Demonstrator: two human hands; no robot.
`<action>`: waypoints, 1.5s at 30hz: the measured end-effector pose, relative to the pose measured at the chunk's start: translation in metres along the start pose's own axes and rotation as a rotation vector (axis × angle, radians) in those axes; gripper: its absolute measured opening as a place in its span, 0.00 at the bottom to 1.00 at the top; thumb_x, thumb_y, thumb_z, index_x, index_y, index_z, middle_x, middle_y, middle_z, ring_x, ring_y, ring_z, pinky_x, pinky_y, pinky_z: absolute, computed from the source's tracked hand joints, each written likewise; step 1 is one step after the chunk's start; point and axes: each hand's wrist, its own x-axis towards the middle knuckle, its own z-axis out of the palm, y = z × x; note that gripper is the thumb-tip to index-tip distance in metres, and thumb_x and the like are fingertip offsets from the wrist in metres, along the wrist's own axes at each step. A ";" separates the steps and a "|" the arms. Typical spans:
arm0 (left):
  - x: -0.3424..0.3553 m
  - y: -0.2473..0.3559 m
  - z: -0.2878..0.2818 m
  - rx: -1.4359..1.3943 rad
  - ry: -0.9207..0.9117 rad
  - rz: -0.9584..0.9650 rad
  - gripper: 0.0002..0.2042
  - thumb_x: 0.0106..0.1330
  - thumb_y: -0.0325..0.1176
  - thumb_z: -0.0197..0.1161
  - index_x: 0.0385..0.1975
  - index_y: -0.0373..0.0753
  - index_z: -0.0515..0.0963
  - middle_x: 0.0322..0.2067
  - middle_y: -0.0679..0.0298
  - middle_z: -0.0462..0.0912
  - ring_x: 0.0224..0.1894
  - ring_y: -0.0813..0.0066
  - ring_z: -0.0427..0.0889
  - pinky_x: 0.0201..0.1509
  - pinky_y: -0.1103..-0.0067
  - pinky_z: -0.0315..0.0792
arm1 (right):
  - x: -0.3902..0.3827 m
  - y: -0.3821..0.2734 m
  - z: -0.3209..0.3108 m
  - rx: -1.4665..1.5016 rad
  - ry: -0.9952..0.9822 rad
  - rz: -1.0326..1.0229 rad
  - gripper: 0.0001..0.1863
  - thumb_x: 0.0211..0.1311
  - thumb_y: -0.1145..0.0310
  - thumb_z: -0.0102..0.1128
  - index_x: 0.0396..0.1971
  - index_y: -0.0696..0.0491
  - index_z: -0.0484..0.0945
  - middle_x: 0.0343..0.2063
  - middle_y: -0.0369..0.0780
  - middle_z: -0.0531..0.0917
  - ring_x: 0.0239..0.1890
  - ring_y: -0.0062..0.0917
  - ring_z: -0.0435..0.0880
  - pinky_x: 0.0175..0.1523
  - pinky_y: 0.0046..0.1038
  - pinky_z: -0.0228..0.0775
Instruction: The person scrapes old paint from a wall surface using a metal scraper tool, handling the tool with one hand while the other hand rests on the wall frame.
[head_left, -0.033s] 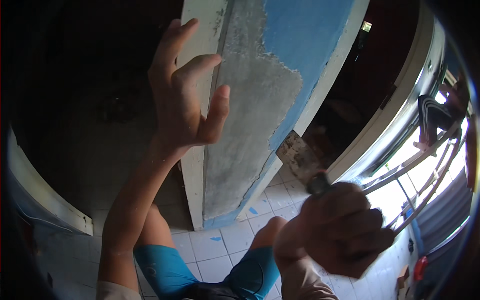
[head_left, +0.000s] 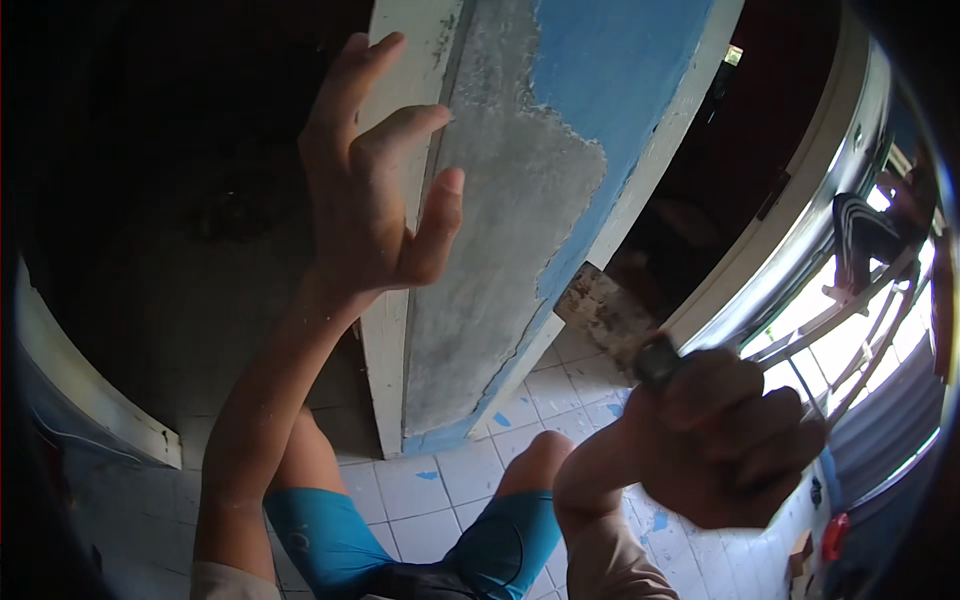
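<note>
My right hand [head_left: 735, 440] is closed round the dark handle of a scraper [head_left: 605, 308]. The scraper's flat, stained blade points up and left, its tip at the right edge of a narrow wall section [head_left: 500, 210]. Much of this wall is bare grey, and blue paint [head_left: 620, 65] with a ragged, peeling edge remains along the top and right. My left hand [head_left: 370, 190] is raised at the white frame [head_left: 385, 350] on the wall's left side, fingers spread and holding nothing. Whether it touches the frame I cannot tell.
Blue paint flakes [head_left: 502, 419] lie on the white tiled floor [head_left: 425, 535] below. Dark doorways open on both sides of the wall. At the far right stand a bent-frame chair [head_left: 850, 340] and a grey corrugated sheet [head_left: 875, 450]; a small red object [head_left: 836, 535] lies below.
My right hand has shifted right and a little up, and the scraper's handle has swung with it. The blade tip stays by the wall edge. My left hand keeps nearly the same place.
</note>
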 end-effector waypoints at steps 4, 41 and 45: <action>-0.004 -0.003 -0.002 0.003 0.018 -0.045 0.19 0.69 0.38 0.61 0.58 0.41 0.74 0.71 0.41 0.67 0.75 0.40 0.64 0.74 0.52 0.60 | 0.066 0.015 -0.039 0.170 -0.225 0.177 0.19 0.82 0.55 0.30 0.31 0.47 0.63 0.27 0.36 0.65 0.28 0.30 0.70 0.34 0.38 0.72; -0.010 0.010 0.005 -0.064 0.167 -0.221 0.21 0.56 0.34 0.67 0.50 0.58 0.74 0.68 0.55 0.74 0.73 0.49 0.73 0.62 0.56 0.71 | 0.050 0.034 0.036 -0.460 0.286 -0.058 0.20 0.73 0.51 0.42 0.21 0.46 0.65 0.14 0.34 0.67 0.14 0.22 0.70 0.21 0.30 0.68; -0.012 0.001 0.018 -0.092 0.138 -0.231 0.22 0.55 0.34 0.67 0.51 0.59 0.73 0.67 0.54 0.75 0.73 0.48 0.73 0.61 0.55 0.71 | 0.021 0.011 -0.022 -0.953 -0.335 -0.073 0.16 0.71 0.57 0.58 0.49 0.53 0.73 0.23 0.38 0.80 0.24 0.24 0.80 0.38 0.29 0.76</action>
